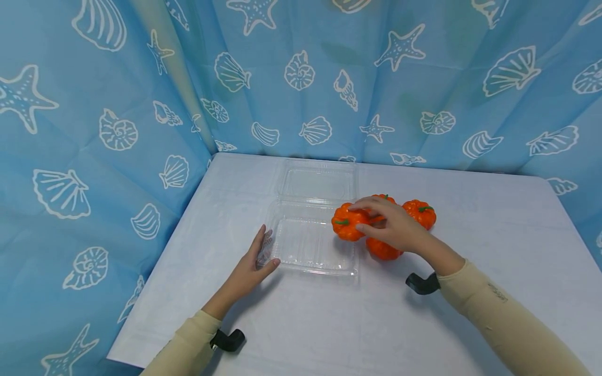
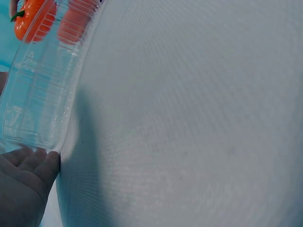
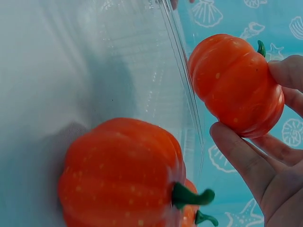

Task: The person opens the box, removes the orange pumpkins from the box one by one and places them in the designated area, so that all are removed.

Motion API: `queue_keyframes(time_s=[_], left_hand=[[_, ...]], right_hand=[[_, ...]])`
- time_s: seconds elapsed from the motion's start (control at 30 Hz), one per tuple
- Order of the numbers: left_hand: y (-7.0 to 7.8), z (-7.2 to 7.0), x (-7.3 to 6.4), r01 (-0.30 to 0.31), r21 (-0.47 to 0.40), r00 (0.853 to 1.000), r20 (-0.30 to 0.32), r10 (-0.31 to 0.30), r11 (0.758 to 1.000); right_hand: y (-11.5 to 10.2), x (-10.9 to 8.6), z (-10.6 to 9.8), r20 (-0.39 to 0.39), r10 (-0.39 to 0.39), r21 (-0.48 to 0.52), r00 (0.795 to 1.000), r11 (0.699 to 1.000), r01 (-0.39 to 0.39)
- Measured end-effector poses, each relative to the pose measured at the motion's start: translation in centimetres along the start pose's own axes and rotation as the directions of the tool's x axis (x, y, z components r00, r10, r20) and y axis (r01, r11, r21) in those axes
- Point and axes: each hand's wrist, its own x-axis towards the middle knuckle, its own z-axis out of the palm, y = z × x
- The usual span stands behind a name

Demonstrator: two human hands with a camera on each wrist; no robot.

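Observation:
My right hand [image 1: 392, 224] grips an orange toy pumpkin [image 1: 347, 222] with a green stem, over the right edge of a clear plastic clamshell box [image 1: 301, 243]. In the right wrist view, thumb and fingers pinch that pumpkin [image 3: 236, 85] beside the box wall. The box lies with its lid [image 1: 320, 183] folded back, away from me. My left hand [image 1: 246, 271] is at the box's left side, thumb and fingers spread, fingertips right at the wall; the left wrist view shows these fingers [image 2: 45, 168] nearly straight at the box's end.
Right of the box sit more orange pumpkins, one in front [image 1: 384, 249], one at the right [image 1: 421, 213] and one behind my right hand [image 1: 384, 198]. A white cloth covers the table [image 1: 320, 324]. Blue shell-print curtains [image 1: 301, 104] hang behind and at the left.

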Motion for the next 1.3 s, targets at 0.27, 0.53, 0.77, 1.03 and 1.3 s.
queue_keyframes(time_s=[0.27, 0.53, 0.77, 1.03, 1.3], left_hand=[[-0.1, 0.0, 0.0, -0.012, 0.006, 1.000, -0.002, 0.012, 1.000], [-0.4, 0.0, 0.1, -0.019, 0.007, 1.000, -0.005, 0.019, 1.000], [-0.4, 0.0, 0.0, -0.016, 0.003, 1.000, -0.006, 0.016, 1.000], [-0.4, 0.1, 0.0, -0.016, -0.001, 1.000, -0.006, 0.016, 1.000], [-0.5, 0.1, 0.0, -0.010, 0.000, 1.000, -0.004, 0.010, 1.000]], right_hand=[[0.5, -1.3, -1.0, -0.029, 0.035, 0.007, 0.999, 0.999, -0.035], [1.1, -2.8, -2.1, -0.089, 0.066, 0.008, 0.994, 0.998, -0.066], [1.7, -4.2, -3.0, -0.125, 0.121, -0.005, 0.985, 0.992, -0.123], [2.8, -6.0, -3.6, -0.181, 0.146, -0.005, 0.973, 0.989, -0.149], [4.2, -7.7, -4.0, -0.234, 0.211, 0.016, 0.949, 0.977, -0.214]])
